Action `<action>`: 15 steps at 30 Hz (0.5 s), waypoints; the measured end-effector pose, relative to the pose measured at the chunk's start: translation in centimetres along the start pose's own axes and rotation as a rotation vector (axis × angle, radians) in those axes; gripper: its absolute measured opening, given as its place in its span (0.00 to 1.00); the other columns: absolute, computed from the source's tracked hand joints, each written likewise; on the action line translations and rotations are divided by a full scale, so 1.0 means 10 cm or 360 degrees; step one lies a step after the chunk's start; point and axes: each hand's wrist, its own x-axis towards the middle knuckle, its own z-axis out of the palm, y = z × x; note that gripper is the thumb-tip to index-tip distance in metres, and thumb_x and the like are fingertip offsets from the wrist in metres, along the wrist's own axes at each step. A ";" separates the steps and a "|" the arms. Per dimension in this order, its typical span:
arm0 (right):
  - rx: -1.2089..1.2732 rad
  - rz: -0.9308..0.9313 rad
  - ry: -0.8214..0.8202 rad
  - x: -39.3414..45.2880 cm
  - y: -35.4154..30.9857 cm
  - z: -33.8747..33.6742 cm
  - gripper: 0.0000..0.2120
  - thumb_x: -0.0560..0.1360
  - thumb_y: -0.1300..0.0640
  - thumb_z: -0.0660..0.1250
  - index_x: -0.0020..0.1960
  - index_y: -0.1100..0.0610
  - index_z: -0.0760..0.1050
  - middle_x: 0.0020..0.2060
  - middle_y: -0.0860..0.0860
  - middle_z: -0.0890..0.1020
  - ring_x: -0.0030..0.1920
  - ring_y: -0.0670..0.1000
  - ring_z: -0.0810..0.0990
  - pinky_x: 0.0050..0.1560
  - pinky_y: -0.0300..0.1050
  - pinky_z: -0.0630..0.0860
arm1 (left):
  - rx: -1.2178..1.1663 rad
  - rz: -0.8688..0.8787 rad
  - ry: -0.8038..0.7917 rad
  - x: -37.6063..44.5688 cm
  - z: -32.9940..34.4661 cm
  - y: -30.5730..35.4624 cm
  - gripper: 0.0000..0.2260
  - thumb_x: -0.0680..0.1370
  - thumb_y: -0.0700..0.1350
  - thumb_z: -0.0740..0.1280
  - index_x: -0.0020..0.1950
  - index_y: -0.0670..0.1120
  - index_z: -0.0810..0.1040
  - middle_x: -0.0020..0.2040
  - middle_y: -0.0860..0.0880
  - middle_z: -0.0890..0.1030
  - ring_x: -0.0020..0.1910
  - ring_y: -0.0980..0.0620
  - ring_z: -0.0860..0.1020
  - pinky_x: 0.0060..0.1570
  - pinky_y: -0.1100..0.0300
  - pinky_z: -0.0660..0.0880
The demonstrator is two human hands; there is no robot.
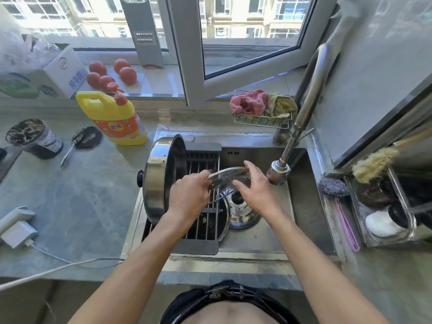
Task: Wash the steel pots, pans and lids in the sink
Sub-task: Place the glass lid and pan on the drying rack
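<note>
From the head view, both hands hold a small steel lid (pixel 230 177) tilted over the sink (pixel 301 206), near the faucet head (pixel 279 173), likely for rinsing. The left hand (pixel 190 194) grips its left rim, knuckles up; the right hand (pixel 253 185) clasps the right edge, thumb on top. A large pan (pixel 155 178) leans on edge against the sink's left wall to drain, it seems.

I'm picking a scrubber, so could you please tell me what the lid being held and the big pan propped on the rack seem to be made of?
The lid, gripped by both hands, looks like polished steel: mirror-like reflections. The big pan seems brushed steel outside, with a dark, possibly non-stick, interior.
</note>
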 end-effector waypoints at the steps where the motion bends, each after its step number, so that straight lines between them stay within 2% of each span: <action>1: -0.0029 0.0087 -0.0063 0.00 0.00 0.01 0.34 0.78 0.53 0.69 0.79 0.58 0.59 0.75 0.54 0.66 0.75 0.51 0.64 0.74 0.43 0.58 | -0.0043 -0.0049 0.0052 -0.02 0.04 -0.01 0.07 0.83 0.43 0.62 0.51 0.45 0.80 0.38 0.46 0.81 0.35 0.41 0.76 0.35 0.54 0.62; 2: -0.0031 0.0158 -0.0123 0.01 0.01 0.02 0.36 0.79 0.51 0.68 0.80 0.56 0.55 0.77 0.53 0.63 0.75 0.51 0.63 0.75 0.45 0.58 | -0.0093 -0.0104 0.0104 -0.04 0.07 -0.03 0.07 0.84 0.42 0.62 0.51 0.44 0.79 0.37 0.46 0.81 0.34 0.42 0.74 0.34 0.54 0.62; 3: -0.0020 0.0219 -0.0164 0.00 0.04 0.04 0.36 0.79 0.50 0.68 0.81 0.55 0.54 0.77 0.53 0.64 0.74 0.51 0.66 0.75 0.48 0.61 | -0.0153 -0.0148 0.0153 -0.04 0.09 -0.05 0.08 0.84 0.42 0.61 0.51 0.44 0.79 0.35 0.46 0.80 0.33 0.41 0.74 0.34 0.53 0.63; 6: -0.0003 0.0326 -0.0188 -0.04 0.12 0.08 0.33 0.77 0.47 0.67 0.78 0.52 0.60 0.69 0.52 0.74 0.65 0.51 0.75 0.68 0.55 0.72 | -0.0357 -0.0259 0.0273 -0.04 0.14 -0.10 0.08 0.84 0.41 0.60 0.56 0.43 0.79 0.36 0.44 0.82 0.35 0.38 0.79 0.37 0.48 0.74; 8: 0.0013 0.0369 -0.0186 -0.08 0.17 0.11 0.28 0.77 0.48 0.68 0.75 0.53 0.66 0.61 0.50 0.78 0.62 0.52 0.77 0.65 0.52 0.73 | -0.0418 -0.0362 0.0241 -0.01 0.21 -0.12 0.08 0.85 0.42 0.59 0.55 0.45 0.78 0.35 0.45 0.81 0.35 0.41 0.79 0.37 0.49 0.75; 11: 0.0046 0.0433 -0.0195 -0.13 0.23 0.13 0.22 0.79 0.51 0.67 0.71 0.54 0.70 0.50 0.46 0.79 0.59 0.51 0.78 0.63 0.48 0.73 | -0.0472 -0.0518 0.0112 0.10 0.36 -0.13 0.09 0.84 0.41 0.58 0.47 0.44 0.75 0.34 0.45 0.79 0.33 0.44 0.78 0.32 0.52 0.70; 13: 0.0091 0.0480 -0.0206 -0.18 0.27 0.12 0.19 0.79 0.52 0.67 0.68 0.54 0.72 0.49 0.45 0.79 0.57 0.50 0.79 0.59 0.46 0.74 | -0.0501 -0.0563 0.0043 0.15 0.47 -0.13 0.10 0.84 0.39 0.58 0.44 0.42 0.74 0.34 0.44 0.78 0.33 0.44 0.77 0.30 0.52 0.69; 15: 0.0116 0.0530 -0.0194 -0.21 0.34 0.11 0.18 0.78 0.52 0.67 0.67 0.54 0.73 0.50 0.48 0.80 0.55 0.50 0.79 0.55 0.43 0.73 | -0.0506 -0.0589 -0.0002 0.18 0.57 -0.13 0.10 0.84 0.39 0.58 0.45 0.42 0.75 0.34 0.45 0.78 0.33 0.45 0.77 0.29 0.55 0.69</action>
